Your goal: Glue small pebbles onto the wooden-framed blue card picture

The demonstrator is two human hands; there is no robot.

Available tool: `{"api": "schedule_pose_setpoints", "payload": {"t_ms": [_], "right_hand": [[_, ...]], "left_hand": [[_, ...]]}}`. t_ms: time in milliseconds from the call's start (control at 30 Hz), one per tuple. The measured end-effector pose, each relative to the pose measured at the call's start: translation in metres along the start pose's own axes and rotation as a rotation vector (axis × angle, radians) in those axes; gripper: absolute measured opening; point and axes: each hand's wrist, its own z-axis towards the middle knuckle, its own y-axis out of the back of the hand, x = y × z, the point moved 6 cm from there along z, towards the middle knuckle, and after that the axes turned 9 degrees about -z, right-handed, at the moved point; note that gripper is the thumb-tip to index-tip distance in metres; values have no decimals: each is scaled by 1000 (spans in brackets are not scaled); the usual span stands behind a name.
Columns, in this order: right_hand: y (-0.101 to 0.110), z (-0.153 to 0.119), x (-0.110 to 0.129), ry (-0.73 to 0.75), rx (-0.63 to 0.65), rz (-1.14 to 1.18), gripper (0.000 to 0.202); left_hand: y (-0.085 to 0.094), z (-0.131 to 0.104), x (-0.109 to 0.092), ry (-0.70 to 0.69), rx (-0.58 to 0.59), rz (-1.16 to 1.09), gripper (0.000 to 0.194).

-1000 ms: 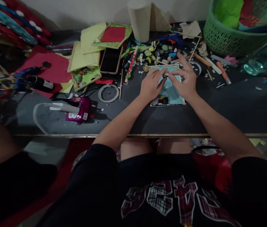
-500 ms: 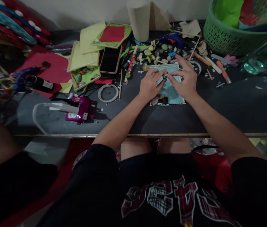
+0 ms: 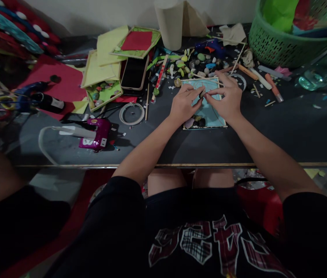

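Left hand (image 3: 184, 103): palm down, forearm slanting in from the near left, knuckles bent; thumb and index finger nearly together, a pebble (image 3: 202, 94) pinched between their tips. Right hand (image 3: 228, 101): reaching in from the near right, thumb and index finger converging at the pebble's right side, the gap between them almost nil; whether they grip it cannot be told. Remaining right fingers raised and spread.

Pebble: small, dark, rounded stone, above the panel; largely covered by fingertips, its long axis not discernible.

Panel (image 3: 214, 117): flat, light blue, four-sided, edged with thin pale sticks; directly beneath the fingers, long axis apparently running away from the person, slightly skewed.

Stone cluster (image 3: 190, 122): smooth, mauve, black and olive, in the panel's near left corner, nearer the person than the left fingertips.

Beyond the fingers: loose pebbles (image 3: 200, 57), polished, mixed colours; paper-white tapered cylinder (image 3: 169, 27), upright. Left of the fingers: translucent ring (image 3: 122, 116), lying flat; smartphone (image 3: 134, 73), dark glass face up.
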Motion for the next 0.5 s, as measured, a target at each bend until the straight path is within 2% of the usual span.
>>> {"api": "schedule_pose_setpoints", "payload": {"t_ms": [167, 333, 500], "right_hand": [[0, -2, 2, -34, 15, 19, 15], [3, -2, -5, -116, -44, -34, 17], [-7, 0, -17, -130, 5, 111, 27]], "left_hand": [[1, 2, 0, -46, 3, -29, 46], [3, 8, 3, -42, 43, -70, 40], [5, 11, 3, 0, 88, -150, 36]]}}
